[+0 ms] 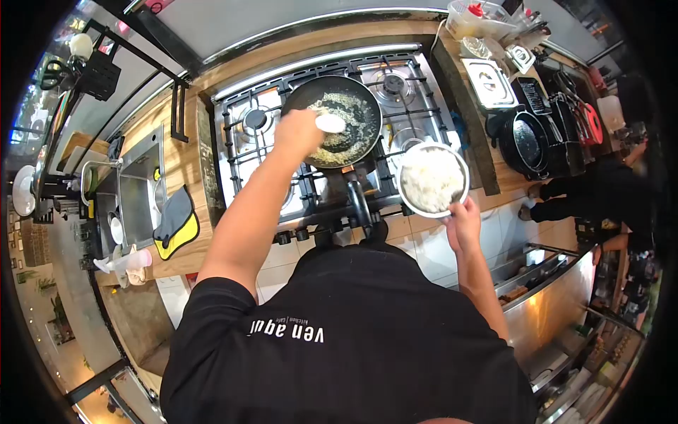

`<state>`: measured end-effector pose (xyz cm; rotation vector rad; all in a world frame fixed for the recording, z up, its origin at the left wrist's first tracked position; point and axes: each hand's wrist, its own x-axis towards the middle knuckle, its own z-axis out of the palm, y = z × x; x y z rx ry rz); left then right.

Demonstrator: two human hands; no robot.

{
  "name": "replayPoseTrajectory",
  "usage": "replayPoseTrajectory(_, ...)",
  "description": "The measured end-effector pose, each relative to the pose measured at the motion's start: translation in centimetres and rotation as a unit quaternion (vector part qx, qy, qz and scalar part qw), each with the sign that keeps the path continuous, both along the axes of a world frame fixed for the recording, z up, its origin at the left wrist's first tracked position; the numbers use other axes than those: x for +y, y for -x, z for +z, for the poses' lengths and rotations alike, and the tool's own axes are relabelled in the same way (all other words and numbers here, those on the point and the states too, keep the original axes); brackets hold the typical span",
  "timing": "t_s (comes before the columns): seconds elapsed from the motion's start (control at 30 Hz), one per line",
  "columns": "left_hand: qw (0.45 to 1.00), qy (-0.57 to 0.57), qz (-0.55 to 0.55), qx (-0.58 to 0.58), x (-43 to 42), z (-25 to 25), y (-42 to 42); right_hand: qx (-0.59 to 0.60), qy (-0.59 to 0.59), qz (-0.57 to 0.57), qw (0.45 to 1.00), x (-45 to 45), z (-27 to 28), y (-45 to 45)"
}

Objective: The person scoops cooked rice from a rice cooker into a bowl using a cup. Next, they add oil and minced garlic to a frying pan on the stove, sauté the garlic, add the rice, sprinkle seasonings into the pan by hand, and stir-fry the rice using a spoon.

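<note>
My left hand (296,133) is closed over the left side of a black frying pan (373,106), slightly blurred. From its fingers comes a white, spoon-like utensil (330,124); its handle is hidden in the hand. Pale chopped bits in fat (346,106) are spread across the pan's bottom. The pan sits on a gas stove (233,152), its handle (358,201) pointing toward me. Right of the pan, my right hand (462,220) grips the near rim of a round bowl (404,194) filled with white rice (431,177). The bowl is held over the stove's front right corner.
A black pot (528,145), a metal container lid (489,83) and several utensils stand on the right counter. At left are a sink (141,187), a grey and yellow cloth (176,222) and a spray bottle (127,261). Another person (600,201) stands at the far right.
</note>
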<state>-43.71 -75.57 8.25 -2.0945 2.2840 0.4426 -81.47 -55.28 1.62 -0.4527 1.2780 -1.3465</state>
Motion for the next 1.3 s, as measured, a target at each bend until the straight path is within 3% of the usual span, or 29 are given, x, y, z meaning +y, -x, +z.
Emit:
replayPoseTrajectory(0.1,0.996,-0.051,-0.077,-0.002,2.5,1.6,-0.2,-0.040,0.007,0.006,0.999,-3.0,2.6,-3.0)
replayPoseTrajectory(0.17,0.997,-0.057,-0.054,-0.026,3.5,3.5,-3.3,-0.024,-0.007,-0.026,0.999,-4.3,4.5,-5.3)
replayPoseTrajectory(0.23,0.997,0.038,-0.011,0.060,3.2,1.2,-7.7,-0.010,0.009,0.004,1.000,-5.4,4.0,-5.5)
replayPoseTrajectory(0.27,0.991,0.107,-0.030,0.080,3.5,0.3,-9.7,0.011,0.019,0.001,1.000,-6.6,2.9,-5.7)
replayPoseTrajectory(0.4,0.988,0.070,0.015,0.135,4.3,-0.3,-11.8,0.122,0.028,0.019,0.992,-12.8,3.8,-9.3)
replayPoseTrajectory(0.47,0.988,0.063,0.007,0.138,4.6,-0.9,-11.7,0.222,0.037,0.116,0.967,-16.1,5.3,-10.6)
replayPoseTrajectory(0.5,0.989,0.055,0.004,0.136,4.6,-1.1,-11.6,0.263,0.058,0.082,0.959,-17.1,6.8,-13.5)
replayPoseTrajectory(0.53,0.991,0.044,0.010,0.128,4.4,-1.2,-11.5,0.425,0.147,0.124,0.885,-19.1,5.8,-13.1)
replayPoseTrajectory(0.57,0.991,0.043,0.009,0.128,4.2,-1.5,-11.7,0.576,0.229,0.120,0.776,-21.1,4.9,-12.8)
replayPoseTrajectory(0.63,0.988,0.073,0.009,0.134,3.5,-2.0,-11.9,0.594,0.206,0.167,0.759,-23.3,5.8,-14.4)
replayPoseTrajectory(0.73,0.990,0.045,0.020,0.131,3.1,-0.4,-12.0,0.590,0.182,0.151,0.772,-25.2,5.6,-16.4)
replayPoseTrajectory(0.8,0.989,0.032,0.013,0.142,2.6,-0.2,-12.2,0.350,0.005,0.168,0.921,-26.6,4.0,-16.3)
replayPoseTrajectory(0.83,0.989,0.031,0.013,0.141,2.6,-0.3,-12.3,0.349,0.004,0.169,0.922,-26.6,3.2,-16.2)
replayPoseTrajectory(0.9,0.990,0.014,0.028,0.140,2.6,0.5,-12.3,0.140,-0.010,0.130,0.982,-26.2,2.9,-16.2)
replayPoseTrajectory(1.1,0.989,0.019,0.051,0.140,3.0,0.0,-13.8,0.073,-0.032,0.076,0.994,-24.5,2.3,-15.2)
replayPoseTrajectory(1.17,0.987,0.037,0.053,0.145,3.2,-0.8,-14.7,0.205,0.009,0.122,0.971,-24.8,2.1,-14.2)
replayPoseTrajectory(1.2,0.985,0.056,0.059,0.152,3.2,-0.9,-14.8,0.335,0.002,0.141,0.932,-24.7,3.3,-14.6)
replayPoseTrajectory(1.23,0.985,0.054,0.058,0.151,3.2,-1.1,-14.6,0.333,0.001,0.140,0.932,-24.6,4.5,-15.2)
replayPoseTrajectory(1.27,0.988,0.039,0.058,0.139,3.2,-1.1,-14.3,0.482,0.155,0.165,0.846,-24.3,5.5,-16.1)
replayPoseTrajectory(1.3,0.990,0.024,0.059,0.127,3.4,-0.8,-14.0,0.606,0.301,0.180,0.714,-24.1,5.7,-16.9)
